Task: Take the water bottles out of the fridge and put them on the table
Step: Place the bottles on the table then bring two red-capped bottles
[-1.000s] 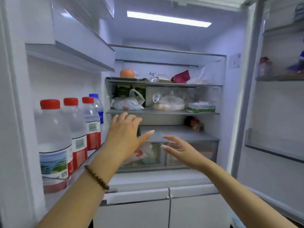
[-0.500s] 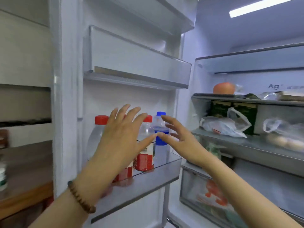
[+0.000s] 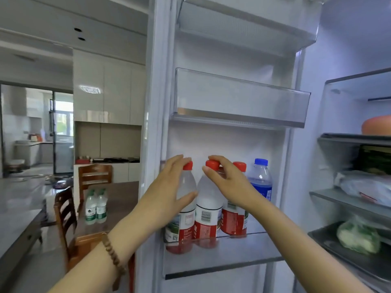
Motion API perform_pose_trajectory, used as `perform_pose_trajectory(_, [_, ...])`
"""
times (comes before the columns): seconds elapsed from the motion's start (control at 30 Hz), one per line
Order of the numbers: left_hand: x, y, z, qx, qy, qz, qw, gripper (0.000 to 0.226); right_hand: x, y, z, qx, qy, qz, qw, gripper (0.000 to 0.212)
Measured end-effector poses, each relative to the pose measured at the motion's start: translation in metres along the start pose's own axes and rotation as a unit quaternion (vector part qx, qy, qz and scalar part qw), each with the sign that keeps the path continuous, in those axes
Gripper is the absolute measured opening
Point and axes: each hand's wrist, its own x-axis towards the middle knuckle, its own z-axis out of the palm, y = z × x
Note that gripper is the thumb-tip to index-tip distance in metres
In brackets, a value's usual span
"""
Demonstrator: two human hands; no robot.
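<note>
Grasping step: your left hand [image 3: 169, 187] wraps one red-capped bottle [image 3: 183, 225], your right hand [image 3: 229, 182] pinches the neighbouring bottle [image 3: 208, 208] by its cap; next, lift both straight up.

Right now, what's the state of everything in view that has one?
Fridge door, open.
Left hand, grips the left bottle.
Right hand, fingers pinch the cap of the second bottle.
Third bottle, capped, upright on the door shelf.
Blue-capped bottle, upright beside it.
Green bottles, two, upright on the table.
</note>
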Motion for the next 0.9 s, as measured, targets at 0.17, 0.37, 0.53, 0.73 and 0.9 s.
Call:
perform_pose_trajectory(0.17, [0.000,-0.004,0.001,-0.096,-0.031,-0.014,0.995,0.070,-0.010,0.004,-0.008,0.076,0.005,-0.007,0.997,0.039])
perform_pose_trajectory(0.37, [-0.007,-0.012,0.015,-0.120,-0.017,-0.057,0.991,0.082,-0.021,0.014,-0.003,0.146,0.004,-0.017,0.989,0.054])
perform_pose_trajectory(0.53, [-0.013,-0.008,0.026,-0.202,0.018,-0.054,0.978,0.055,-0.028,0.011,0.008,0.167,0.040,-0.046,0.984,0.041])
perform_pose_trajectory(0.73, [-0.004,0.010,0.039,-0.332,0.154,-0.119,0.923,0.039,-0.031,0.008,0.019,0.230,0.098,-0.064,0.966,0.031])
perform_pose_trajectory(0.9, [-0.003,0.038,0.035,-0.333,0.213,-0.115,0.911,0.044,-0.034,0.003,0.009,0.261,0.107,-0.051,0.958,0.033])
